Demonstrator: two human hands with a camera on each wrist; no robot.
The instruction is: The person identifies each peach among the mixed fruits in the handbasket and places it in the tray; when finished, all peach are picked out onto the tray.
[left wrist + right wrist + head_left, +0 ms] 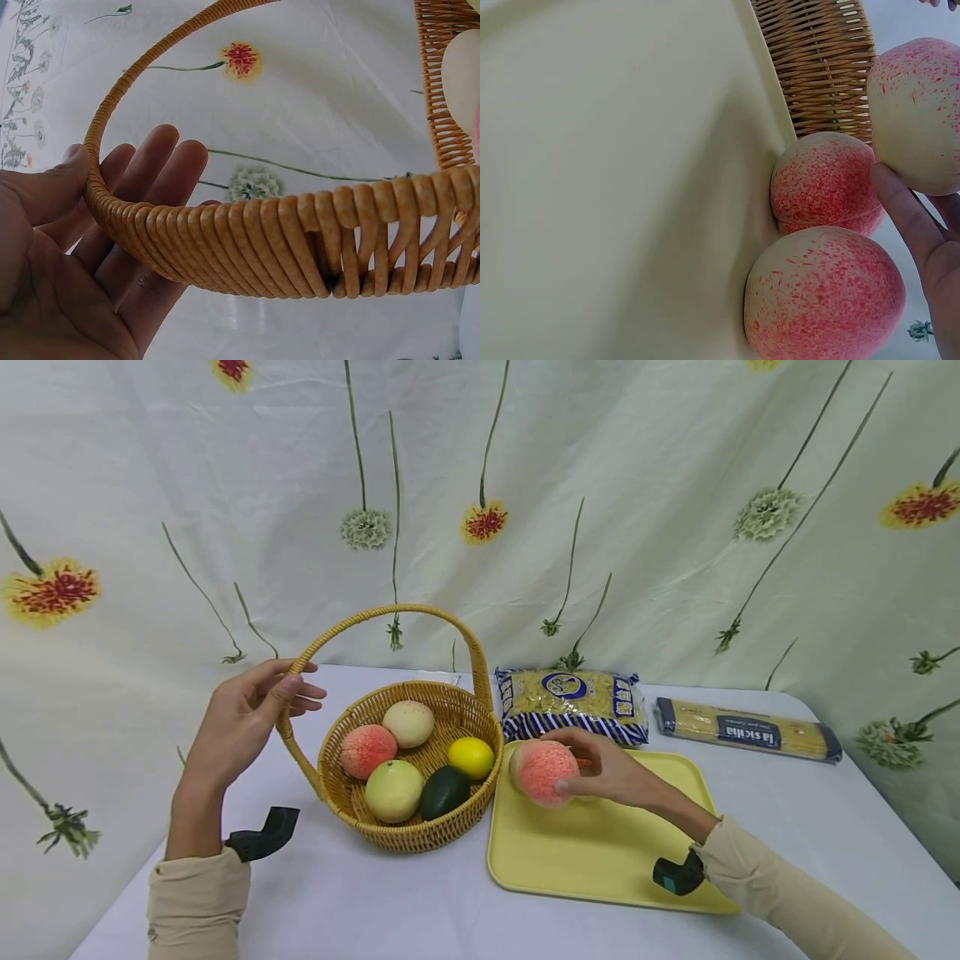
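Note:
My left hand [238, 720] holds the tall handle [187, 236] of a wicker basket [420, 838] at its left side, thumb in front and fingers behind. Inside the basket lie a pink-red peach [369, 752], a paler peach [408, 724], a yellow-green round fruit [394, 791], a dark green avocado [446, 793] and a lemon [471, 757]. Just right of the basket, over the yellow tray [600, 852], my right hand [611, 770] grips a peach [919, 116] between thumb and fingers. Two more peaches, one nearer [825, 296] and one farther [826, 180], rest on the tray in the right wrist view.
A bag of pasta [566, 703] with blue-white stripes lies behind the tray. To its right is a long spaghetti pack [750, 729]. A flower-printed cloth [660, 568] hangs behind the white table [360, 902].

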